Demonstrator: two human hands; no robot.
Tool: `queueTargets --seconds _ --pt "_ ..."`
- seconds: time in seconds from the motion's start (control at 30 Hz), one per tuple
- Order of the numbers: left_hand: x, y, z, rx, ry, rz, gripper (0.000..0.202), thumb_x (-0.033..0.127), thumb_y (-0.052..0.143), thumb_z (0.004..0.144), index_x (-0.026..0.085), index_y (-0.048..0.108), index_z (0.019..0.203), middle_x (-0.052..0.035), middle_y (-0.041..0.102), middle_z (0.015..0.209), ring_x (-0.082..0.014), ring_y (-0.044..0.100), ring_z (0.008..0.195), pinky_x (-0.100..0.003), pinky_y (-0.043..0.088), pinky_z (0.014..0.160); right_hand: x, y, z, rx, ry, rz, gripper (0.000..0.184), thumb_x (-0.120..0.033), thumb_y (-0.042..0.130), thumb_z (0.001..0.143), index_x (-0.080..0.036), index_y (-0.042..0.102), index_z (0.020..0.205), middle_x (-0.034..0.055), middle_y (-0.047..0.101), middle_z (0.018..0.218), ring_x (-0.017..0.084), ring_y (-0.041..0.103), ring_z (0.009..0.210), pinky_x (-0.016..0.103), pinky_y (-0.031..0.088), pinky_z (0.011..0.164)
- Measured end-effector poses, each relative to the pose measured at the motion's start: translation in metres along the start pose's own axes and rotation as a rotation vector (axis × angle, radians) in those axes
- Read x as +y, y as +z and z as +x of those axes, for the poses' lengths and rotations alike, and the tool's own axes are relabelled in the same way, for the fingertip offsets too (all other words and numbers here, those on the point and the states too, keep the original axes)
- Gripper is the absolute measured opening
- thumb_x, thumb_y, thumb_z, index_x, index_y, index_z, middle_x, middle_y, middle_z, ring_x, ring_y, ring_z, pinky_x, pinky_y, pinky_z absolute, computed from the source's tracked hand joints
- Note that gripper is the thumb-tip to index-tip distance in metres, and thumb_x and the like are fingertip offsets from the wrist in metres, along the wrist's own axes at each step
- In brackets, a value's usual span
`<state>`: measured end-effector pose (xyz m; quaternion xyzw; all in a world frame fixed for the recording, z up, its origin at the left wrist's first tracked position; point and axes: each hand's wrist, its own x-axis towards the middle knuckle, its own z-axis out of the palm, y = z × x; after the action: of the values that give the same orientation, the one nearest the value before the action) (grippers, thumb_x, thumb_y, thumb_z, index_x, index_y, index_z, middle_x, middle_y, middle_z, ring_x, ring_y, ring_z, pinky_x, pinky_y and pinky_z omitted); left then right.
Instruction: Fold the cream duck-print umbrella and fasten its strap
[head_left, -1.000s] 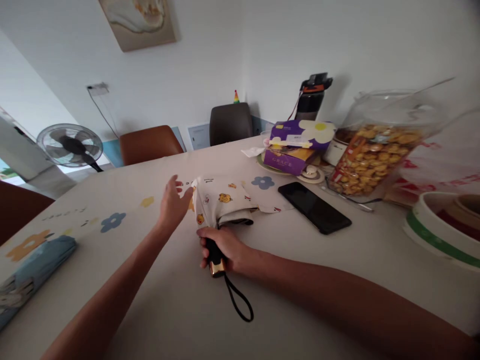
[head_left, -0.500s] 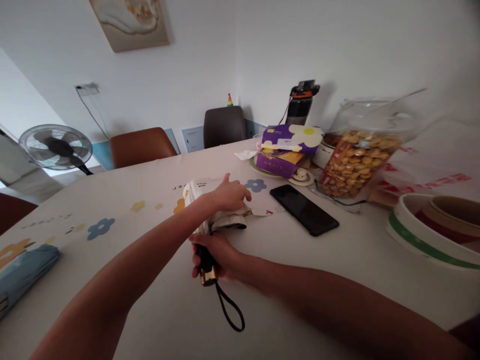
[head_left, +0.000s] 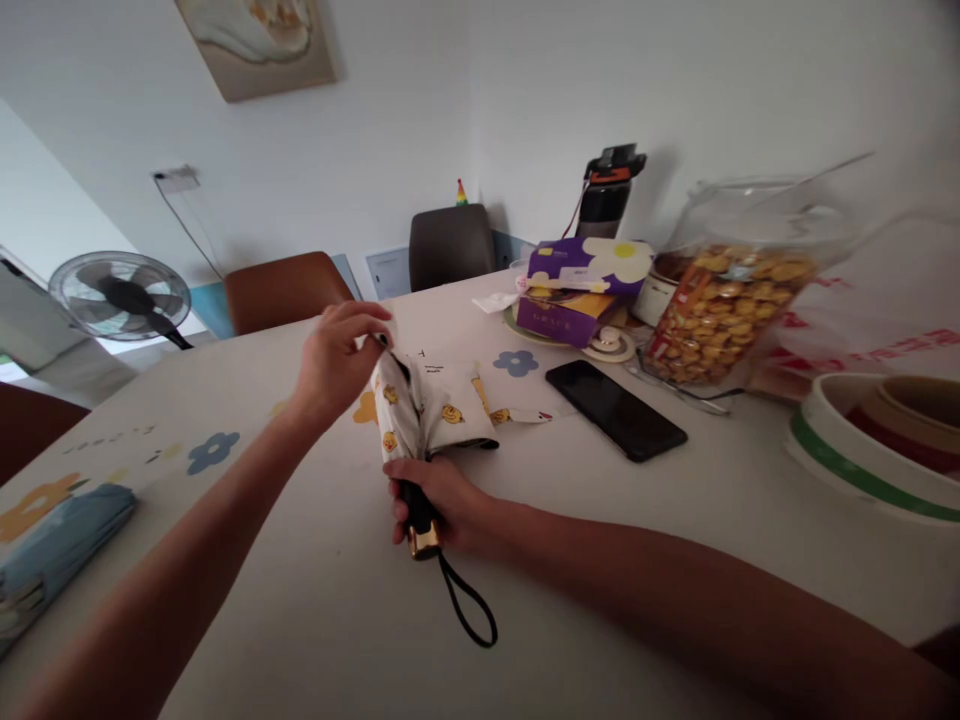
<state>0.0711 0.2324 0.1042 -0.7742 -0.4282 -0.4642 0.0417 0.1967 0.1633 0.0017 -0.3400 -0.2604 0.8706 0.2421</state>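
A folding umbrella (head_left: pixel 451 412) with white, duck-printed cloth lies over the table, its folds loose and spread to the right. My right hand (head_left: pixel 448 500) is wrapped round its black handle, just below the cloth. From the gold-coloured handle end hangs a black wrist loop (head_left: pixel 474 615). My left hand (head_left: pixel 341 352) is at the upper left of the umbrella, thumb and fingers pinched on the edge of one fold, which it holds up. A strap-like strip of cloth reaches out to the right, towards a black phone (head_left: pixel 616 408).
The white table (head_left: pixel 315 600) has printed flowers. A blue folded bundle (head_left: pixel 64 555) lies at the left edge. On the right are a purple box (head_left: pixel 559 316), a jar of snacks (head_left: pixel 731 315), a bottle (head_left: pixel 606 200), eyeglasses and tape rolls (head_left: pixel 847 450). Chairs and a fan (head_left: pixel 120 295) stand beyond.
My left hand has moved left from on top of the cloth to its upper left edge and lifted a fold. My right hand keeps its hold on the handle.
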Motion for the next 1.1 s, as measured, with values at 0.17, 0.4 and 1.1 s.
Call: queueTargets --seconds 0.17,0.4,1.1 --pt "-0.015 -0.038 -0.028 0.146 -0.137 0.024 0.018 0.006 0.052 0.068 0.020 0.062 0.060 0.0009 0.066 0.092 -0.0144 0.057 0.088 -0.023 0.039 0.058 0.000 0.002 0.002 0.041 0.024 -0.001 0.021 -0.024 0.050 0.084 -0.015 0.047 0.065 -0.0020 0.050 0.043 0.010 0.047 0.033 0.023 0.046 0.038" --pt "-0.039 -0.050 -0.072 0.109 -0.656 -0.477 0.007 0.014 0.053 0.063 0.017 0.060 0.063 -0.0029 0.064 0.095 -0.0085 0.053 0.054 -0.020 0.038 0.037 -0.005 0.004 -0.007 0.028 0.016 -0.004 0.031 -0.034 0.048 0.088 -0.016 0.045 0.063 -0.0040 0.045 0.040 0.007 0.042 0.032 0.018 0.040 0.035" --pt "-0.078 -0.072 -0.129 -0.315 -0.869 -0.082 0.014 0.024 0.055 0.061 0.024 0.069 0.064 -0.0032 0.071 0.083 -0.0235 0.063 0.087 -0.039 0.043 0.090 -0.003 0.004 -0.011 0.039 -0.075 -0.177 0.023 -0.026 0.042 0.081 -0.018 0.040 0.060 -0.0056 0.040 0.037 0.007 0.040 0.030 0.018 0.038 0.033"
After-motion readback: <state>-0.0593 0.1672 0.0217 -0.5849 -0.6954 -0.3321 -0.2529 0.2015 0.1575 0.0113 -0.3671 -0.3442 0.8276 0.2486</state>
